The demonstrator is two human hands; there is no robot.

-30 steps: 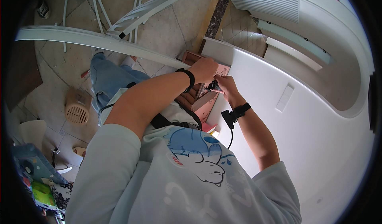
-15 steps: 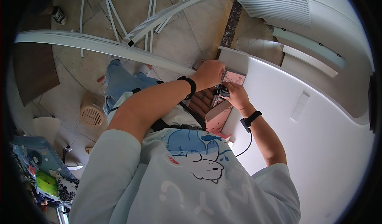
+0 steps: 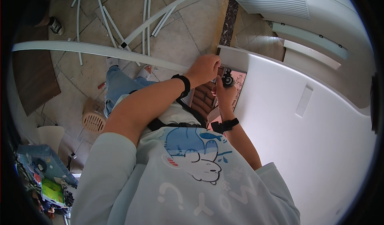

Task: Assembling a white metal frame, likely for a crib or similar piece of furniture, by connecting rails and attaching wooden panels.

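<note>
My left hand (image 3: 205, 70) is closed, fingers curled in a fist-like pinch at the corner of the white wall. Whatever lies in its fingers is hidden. A long white strip (image 3: 120, 54) runs in from the left and ends behind this hand; I cannot tell whether they touch. Just below and to the right, my right hand (image 3: 225, 95) grips a small black device (image 3: 228, 79) with a round, ringed part facing up. Beneath both hands are a brown padded seat (image 3: 203, 99) and a pink patterned surface (image 3: 239, 81).
A white wall (image 3: 276, 117) rises close on my right. Several thin white strips (image 3: 147, 23) lie on the tiled floor ahead. Another person's shoe (image 3: 56, 26) is at the far left. A tan slotted plastic stool (image 3: 94, 120) and a blue box (image 3: 44, 161) stand left.
My right hand has turned and moved left and up with the black device, so its round part shows more fully. My left hand has shifted slightly left. Another shoe has appeared at the top left.
</note>
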